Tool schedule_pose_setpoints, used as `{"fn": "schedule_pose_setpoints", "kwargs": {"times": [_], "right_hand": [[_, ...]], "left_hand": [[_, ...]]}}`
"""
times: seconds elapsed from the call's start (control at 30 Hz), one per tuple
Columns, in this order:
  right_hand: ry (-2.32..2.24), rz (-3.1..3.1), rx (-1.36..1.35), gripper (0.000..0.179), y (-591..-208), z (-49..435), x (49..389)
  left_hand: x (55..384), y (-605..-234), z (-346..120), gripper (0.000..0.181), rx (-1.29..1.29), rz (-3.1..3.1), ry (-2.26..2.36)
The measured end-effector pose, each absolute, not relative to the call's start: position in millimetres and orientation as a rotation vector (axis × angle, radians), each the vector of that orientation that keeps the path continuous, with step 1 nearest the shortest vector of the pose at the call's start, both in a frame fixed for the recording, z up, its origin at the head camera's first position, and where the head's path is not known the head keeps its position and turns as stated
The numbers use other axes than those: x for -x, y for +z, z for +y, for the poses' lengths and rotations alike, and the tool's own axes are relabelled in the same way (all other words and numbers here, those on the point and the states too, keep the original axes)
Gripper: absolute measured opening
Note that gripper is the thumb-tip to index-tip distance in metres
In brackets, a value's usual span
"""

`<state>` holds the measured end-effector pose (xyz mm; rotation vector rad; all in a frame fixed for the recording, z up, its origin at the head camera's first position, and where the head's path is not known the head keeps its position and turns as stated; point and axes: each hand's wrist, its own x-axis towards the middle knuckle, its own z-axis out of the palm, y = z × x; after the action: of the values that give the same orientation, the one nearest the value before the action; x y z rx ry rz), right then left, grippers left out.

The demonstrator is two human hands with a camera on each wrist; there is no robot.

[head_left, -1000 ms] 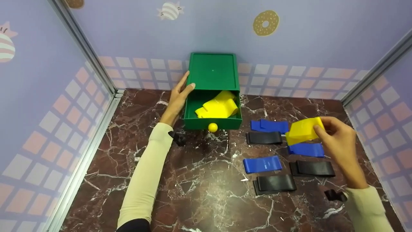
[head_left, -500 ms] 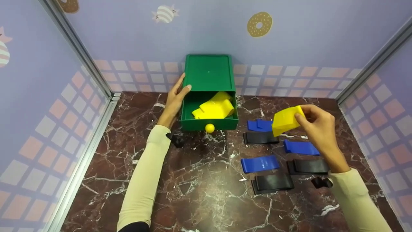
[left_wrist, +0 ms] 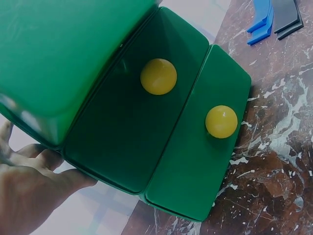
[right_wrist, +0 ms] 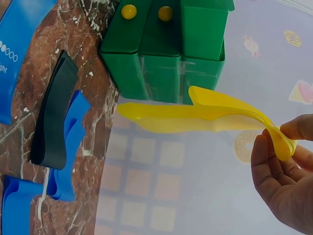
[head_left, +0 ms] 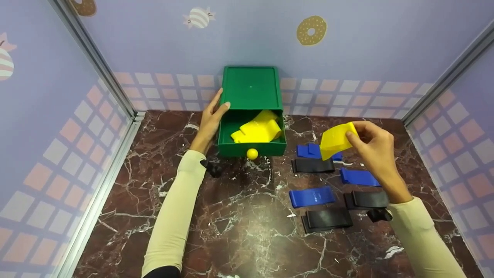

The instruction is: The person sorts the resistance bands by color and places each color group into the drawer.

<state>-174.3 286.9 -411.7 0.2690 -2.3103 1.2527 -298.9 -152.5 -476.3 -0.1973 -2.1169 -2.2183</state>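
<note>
My left hand (head_left: 208, 124) rests against the left side of a green drawer cabinet (head_left: 251, 88), fingers straight along its wall and thumb at the front top edge. The cabinet's top drawer (head_left: 231, 148), with a yellow knob (head_left: 252, 154), is pulled out. Inside it lie yellow resistance bands (head_left: 257, 130), folded over one another. Right of the cabinet, my right hand (head_left: 372, 144) pinches one end of another yellow resistance band (head_left: 335, 139) between thumb and fingers. Its loop hangs in the air, overlapping a blue band (head_left: 308, 151) in the head view.
Several folded bands lie on the marbled table, among them blue bands (head_left: 312, 196) and black bands (head_left: 329, 220), right of the cabinet. Two more drawers (left_wrist: 127, 117) with yellow knobs sit below the pulled-out one. Patterned walls (head_left: 154, 46) stand behind and on both sides.
My right hand has moved left and farther back over the table with the yellow resistance band, closer to the cabinet. The left hand stays on the cabinet's side.
</note>
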Motion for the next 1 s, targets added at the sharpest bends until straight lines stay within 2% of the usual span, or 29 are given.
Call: {"fn": "schedule_pose_setpoints", "kwargs": {"times": [0.27,0.5,1.0], "right_hand": [[1.269,-2.283,-0.324,0.019,-394,260,177],[1.368,-2.254,-0.386,0.019,-383,238,193],[1.498,-2.215,-0.517,0.02,-338,180,210]], "left_hand": [[296,-476,-156,0.071,0.208,-2.105,-2.232],[297,-477,-157,0.072,0.198,-2.091,-2.227],[298,-476,-152,0.073,0.218,-2.106,-2.225]]}}
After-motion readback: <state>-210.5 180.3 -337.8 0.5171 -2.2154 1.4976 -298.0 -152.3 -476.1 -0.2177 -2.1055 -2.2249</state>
